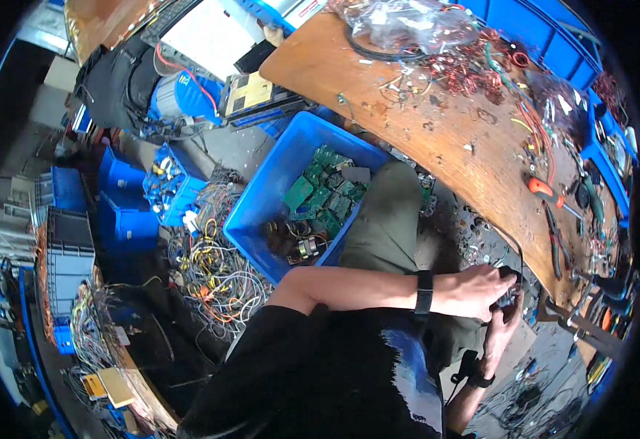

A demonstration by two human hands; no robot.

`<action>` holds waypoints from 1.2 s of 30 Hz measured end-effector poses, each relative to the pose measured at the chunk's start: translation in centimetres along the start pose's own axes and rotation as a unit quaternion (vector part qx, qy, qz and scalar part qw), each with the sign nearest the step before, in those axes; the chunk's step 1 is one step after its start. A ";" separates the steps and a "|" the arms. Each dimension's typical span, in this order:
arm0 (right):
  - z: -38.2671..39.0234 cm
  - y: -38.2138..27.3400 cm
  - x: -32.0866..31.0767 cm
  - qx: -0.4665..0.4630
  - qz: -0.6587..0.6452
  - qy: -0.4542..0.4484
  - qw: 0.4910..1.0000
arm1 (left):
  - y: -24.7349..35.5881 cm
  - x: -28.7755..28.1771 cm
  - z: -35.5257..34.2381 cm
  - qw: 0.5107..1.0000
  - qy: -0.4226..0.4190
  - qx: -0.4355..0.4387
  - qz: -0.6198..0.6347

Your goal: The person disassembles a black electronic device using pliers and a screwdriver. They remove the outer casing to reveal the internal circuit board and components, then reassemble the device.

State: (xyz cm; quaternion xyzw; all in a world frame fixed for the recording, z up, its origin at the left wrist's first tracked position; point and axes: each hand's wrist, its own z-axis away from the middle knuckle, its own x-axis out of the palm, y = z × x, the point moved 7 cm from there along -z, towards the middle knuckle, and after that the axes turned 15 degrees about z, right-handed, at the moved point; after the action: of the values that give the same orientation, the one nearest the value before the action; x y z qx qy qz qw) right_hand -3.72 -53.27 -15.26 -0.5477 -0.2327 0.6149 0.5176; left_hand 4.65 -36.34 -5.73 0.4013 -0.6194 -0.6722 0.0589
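My left hand (472, 291), at the end of an arm with a wide black wrist strap, is closed around a small dark device (511, 281) beside the workbench edge. From below, my right hand (503, 328) also closes on this device. Its kind is hard to make out because fingers cover most of it. What looks like a thin dark cord rises from it toward the bench edge. On the bench nearby lie an orange-handled screwdriver (545, 192) and dark pliers (556, 243).
Left of my knee stands a blue bin (261, 192) with green circuit boards (325, 192) and a small motor (308, 248). Tangled cables (214, 263) cover the floor beyond it. The wooden bench (408, 124) carries copper wire scraps (470, 73) and plastic bags (408, 25).
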 end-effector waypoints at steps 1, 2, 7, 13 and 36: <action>0.1 0.3 -0.3 -0.003 0.011 0.005 1.000 | 0.0 0.4 -0.2 1.000 -0.009 0.001 -0.015; 0.3 0.6 -0.6 -0.006 0.021 0.009 1.000 | 0.1 1.0 -0.2 0.998 -0.003 0.041 -0.045; 1.4 1.1 -0.2 -0.044 0.029 0.052 0.997 | -0.8 1.6 1.0 0.996 -0.006 0.077 -0.037; 1.7 -2.3 1.8 -0.021 0.027 -0.024 0.999 | -1.9 0.4 2.6 0.998 -0.018 0.059 0.032; 3.7 -4.2 1.4 -0.043 -0.218 0.106 0.969 | 1.0 4.5 -10.5 0.900 -0.423 -0.014 -0.105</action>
State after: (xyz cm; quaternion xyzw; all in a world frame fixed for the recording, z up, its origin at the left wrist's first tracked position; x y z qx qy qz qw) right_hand -5.28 -49.46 -11.21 -0.5678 -0.3164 0.4152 0.6365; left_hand 7.62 -47.39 -6.03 0.1412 -0.5306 -0.7896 -0.2739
